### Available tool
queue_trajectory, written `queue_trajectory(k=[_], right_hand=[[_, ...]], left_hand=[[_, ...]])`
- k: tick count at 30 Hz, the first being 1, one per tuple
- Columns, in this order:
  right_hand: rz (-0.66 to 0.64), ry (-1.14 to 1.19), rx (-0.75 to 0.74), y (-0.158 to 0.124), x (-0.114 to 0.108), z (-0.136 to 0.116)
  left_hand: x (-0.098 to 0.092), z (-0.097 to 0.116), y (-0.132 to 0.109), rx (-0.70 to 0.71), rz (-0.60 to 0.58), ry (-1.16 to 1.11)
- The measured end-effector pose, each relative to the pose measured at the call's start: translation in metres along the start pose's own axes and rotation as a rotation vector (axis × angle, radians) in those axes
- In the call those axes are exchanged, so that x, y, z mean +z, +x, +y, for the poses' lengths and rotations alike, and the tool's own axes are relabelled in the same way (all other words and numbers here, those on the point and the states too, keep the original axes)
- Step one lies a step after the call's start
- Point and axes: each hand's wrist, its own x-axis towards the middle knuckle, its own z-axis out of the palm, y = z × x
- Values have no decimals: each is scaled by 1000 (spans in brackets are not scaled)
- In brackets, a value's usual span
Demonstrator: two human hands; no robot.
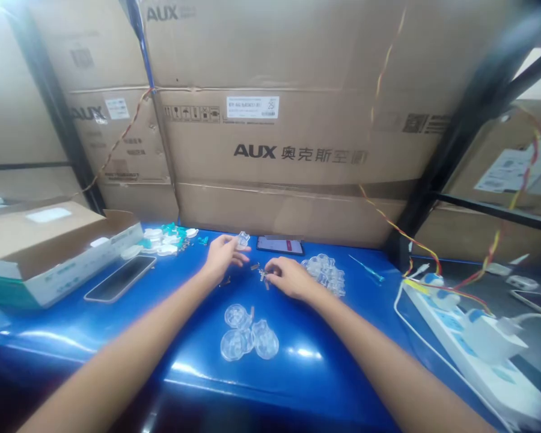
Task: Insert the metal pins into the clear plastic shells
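Note:
My left hand [222, 257] is closed on a clear plastic piece with a wavy edge [242, 240], held up between thumb and fingers just above the table. To its right, my right hand [289, 276] reaches down with bent fingertips together at a small pile of metal strips [255, 266]. What those fingertips pinch is too small to make out. Nearer to me lie several clear plastic discs [265, 340], partly overlapping. Beyond my right wrist, a heap of similar clear plastic pieces [325, 270] rests on the blue table [189, 337].
A phone [279, 245] lies behind my hands, another phone [121, 278] at left. White and teal parts [165, 239] are heaped near an open carton [67, 252]. A thin screwdriver [367, 269] and a power strip [473, 337] with cables are at right. Large cardboard boxes [270, 210] wall the back.

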Motion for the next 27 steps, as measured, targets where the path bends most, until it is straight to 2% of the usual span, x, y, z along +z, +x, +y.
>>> queue_trajectory(k=[12, 17, 27], right_hand=[[-85, 6, -8, 2, -4, 2], [-55, 68, -26, -3, -12, -1], [31, 291, 75, 0, -16, 2]], left_hand=[[1, -3, 1, -20, 0, 10], [1, -4, 2, -26, 1, 21], [0, -5, 4, -37, -6, 23]])
